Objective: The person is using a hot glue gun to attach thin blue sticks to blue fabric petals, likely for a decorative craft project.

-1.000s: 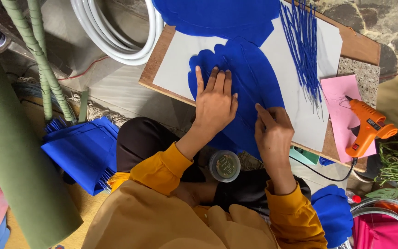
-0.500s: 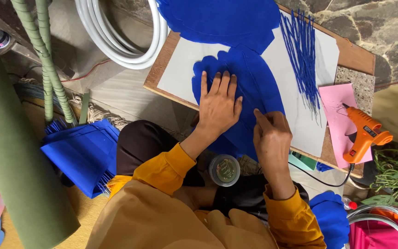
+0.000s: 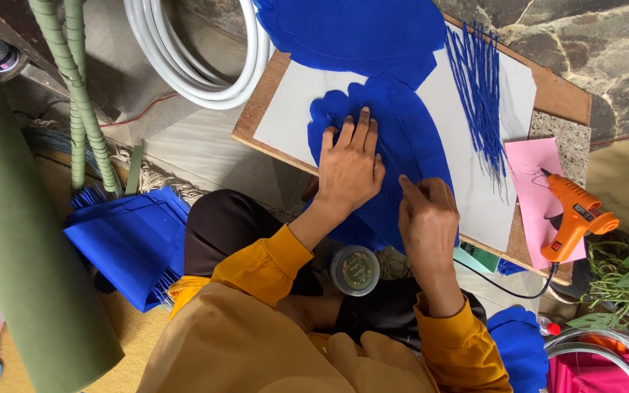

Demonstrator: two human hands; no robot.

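- Your left hand [image 3: 349, 169] lay spread flat on the blue sheet [image 3: 394, 138].
- Your right hand [image 3: 426, 215] pinched that sheet's edge, just beside it.
- A round lidded jar [image 3: 354, 270] sat below the sheet.

We log colours | petal sheet [image 3: 409, 138]: solid royal blue | fringe strips [image 3: 478, 94]: same blue | backing sheet [image 3: 293, 109]: plain white | board [image 3: 256, 120]: brown wood | glue gun [image 3: 576, 218]: orange, black tip | paper [image 3: 536, 167]: pink | roll [image 3: 23, 240]: olive green | sleeves [image 3: 271, 262]: mustard yellow | hose [image 3: 198, 65]: white

Glue gun [image 3: 573, 218] (right) crowds board [image 3: 271, 109].
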